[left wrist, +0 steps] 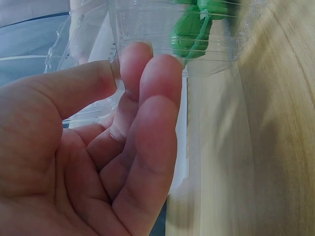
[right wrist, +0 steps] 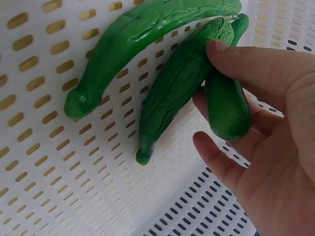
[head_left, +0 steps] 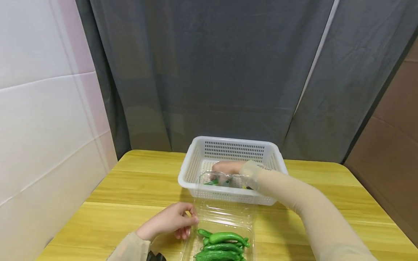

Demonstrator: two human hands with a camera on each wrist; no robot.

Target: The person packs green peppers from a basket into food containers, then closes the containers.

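My left hand point(head_left: 191, 218) pinches the left rim of a clear plastic clamshell box point(head_left: 225, 217) at the table's near edge. In the left wrist view, thumb and fingers of the left hand point(left wrist: 118, 66) close on that thin clear wall point(left wrist: 147, 29). Several green peppers point(head_left: 223, 246) lie in the box. My right hand point(head_left: 218, 174) reaches into the white perforated basket point(head_left: 233, 148). There the right hand point(right wrist: 209, 73) holds a wrinkled green pepper point(right wrist: 172, 93) under the thumb and a smooth pepper point(right wrist: 226, 108) against the fingers. A third pepper point(right wrist: 133, 44) lies loose beside them.
The yellow wooden table point(head_left: 130, 188) carries both containers, the basket just behind the open box lid. A grey curtain point(head_left: 212, 72) hangs behind, a white wall panel point(head_left: 42, 127) stands at the left and a brown board point(head_left: 392, 145) at the right.
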